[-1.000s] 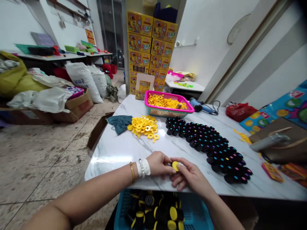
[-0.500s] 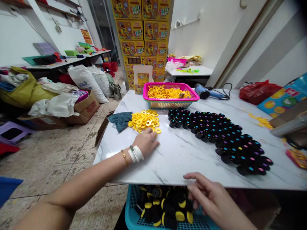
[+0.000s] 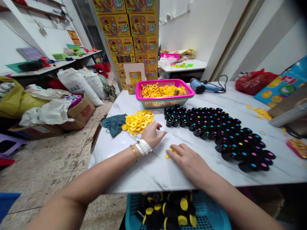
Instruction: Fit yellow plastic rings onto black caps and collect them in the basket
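My left hand [image 3: 153, 134] is over the marble-patterned table [image 3: 144, 169], thumb and fingers apart with nothing between them, just right of a pile of yellow rings [image 3: 137, 121]. My right hand [image 3: 188, 159] lies low on the table, its fingertips over a few small yellow pieces [image 3: 167, 156] that they partly cover. To the right stand many black cylinders [image 3: 208, 123] with coloured dots on top. Below the table edge, a blue basket [image 3: 208, 214] holds black cylinders with yellow ends [image 3: 171, 209].
A pink-rimmed basket [image 3: 165, 101] of yellow parts stands at the back. Beside it lies a blue heat-gun-like tool [image 3: 198, 86] with a cord. A dark cloth [image 3: 114, 124] is at the left edge. Yellow cartons [image 3: 120, 44] are stacked behind the table.
My right hand has moved from above the blue basket up onto the table, by small yellow pieces. My left hand has shifted slightly right, off the ring pile, and its fingers have spread.
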`<act>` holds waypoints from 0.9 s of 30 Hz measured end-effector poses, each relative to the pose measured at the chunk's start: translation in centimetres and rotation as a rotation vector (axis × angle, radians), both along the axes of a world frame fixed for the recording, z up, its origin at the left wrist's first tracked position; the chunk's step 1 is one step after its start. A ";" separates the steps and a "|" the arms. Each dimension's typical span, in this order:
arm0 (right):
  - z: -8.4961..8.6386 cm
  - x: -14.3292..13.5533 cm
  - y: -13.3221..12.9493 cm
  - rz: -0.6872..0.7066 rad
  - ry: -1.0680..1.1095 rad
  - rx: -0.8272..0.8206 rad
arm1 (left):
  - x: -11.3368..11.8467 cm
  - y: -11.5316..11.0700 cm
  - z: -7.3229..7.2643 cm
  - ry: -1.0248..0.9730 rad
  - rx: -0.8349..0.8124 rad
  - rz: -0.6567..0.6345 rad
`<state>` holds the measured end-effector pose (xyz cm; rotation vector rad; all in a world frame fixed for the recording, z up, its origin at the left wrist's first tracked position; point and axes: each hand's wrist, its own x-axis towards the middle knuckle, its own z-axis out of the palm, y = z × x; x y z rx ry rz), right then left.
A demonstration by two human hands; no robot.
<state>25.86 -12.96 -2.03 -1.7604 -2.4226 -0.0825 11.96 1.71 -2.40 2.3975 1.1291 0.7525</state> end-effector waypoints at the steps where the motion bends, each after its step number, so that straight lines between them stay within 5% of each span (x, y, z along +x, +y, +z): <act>1: 0.3 -0.1 -0.3 -0.028 -0.021 -0.012 | 0.9 0.8 -0.1 0.010 -0.002 0.025; 5: 1.9 0.2 -1.4 -0.106 0.041 -0.099 | 4.2 2.8 -0.5 0.059 -0.014 0.057; 8: 2.5 1.3 -1.7 -0.145 0.401 -0.228 | 5.3 3.0 -0.3 0.082 0.012 0.043; 15: 1.4 4.2 -1.5 -0.443 1.333 -0.364 | 1.1 -3.6 0.5 0.080 -0.066 -0.194; 20: 0.7 3.7 -1.0 -0.477 1.518 -0.437 | -0.9 -7.6 0.4 0.004 -0.183 -0.323; 27: 0.1 2.2 -0.1 -0.544 1.615 -0.439 | -0.3 -7.2 -0.2 -0.004 -0.182 -0.386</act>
